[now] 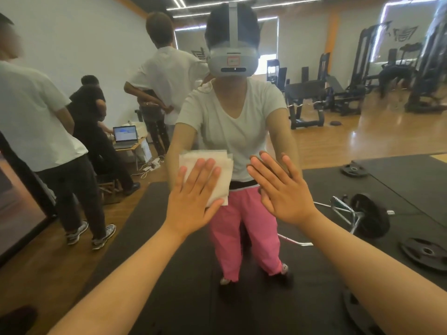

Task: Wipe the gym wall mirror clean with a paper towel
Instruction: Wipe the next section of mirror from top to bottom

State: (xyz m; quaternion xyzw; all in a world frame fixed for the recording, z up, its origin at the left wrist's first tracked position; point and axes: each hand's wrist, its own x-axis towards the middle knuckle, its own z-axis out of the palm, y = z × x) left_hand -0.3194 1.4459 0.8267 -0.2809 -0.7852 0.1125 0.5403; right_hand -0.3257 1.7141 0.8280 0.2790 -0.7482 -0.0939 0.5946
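Against the mirror [338, 146], which takes up almost the whole view, both arms reach forward. The left hand [193, 201] lies flat with its fingers straight and slightly spread, pressing a folded white paper towel [205, 159] to the glass. The towel shows above and to the right of the fingers. The right hand [285, 197] is just beside it, empty, with its fingers straight and fanned and its palm toward the glass. I cannot tell whether the palm touches.

Behind the hands the glass reflects the person in a grey headset [231, 61], a white T-shirt and pink trousers, standing on a black floor mat [169, 298]. To the right on the mat lie a bent bar loaded with a black plate [367, 213] and loose weight plates [425, 252], one more farther back. Beyond them a glossy wooden floor [362, 136] runs to a row of black gym machines [338, 93] along a pale wall with an orange stripe. Light strips [176, 1] cross the ceiling.

On the left, three other people stand near a small table carrying an open laptop [125, 136], with white cables on the floor below. A dark-framed panel [21, 209] leans in at the far left edge.
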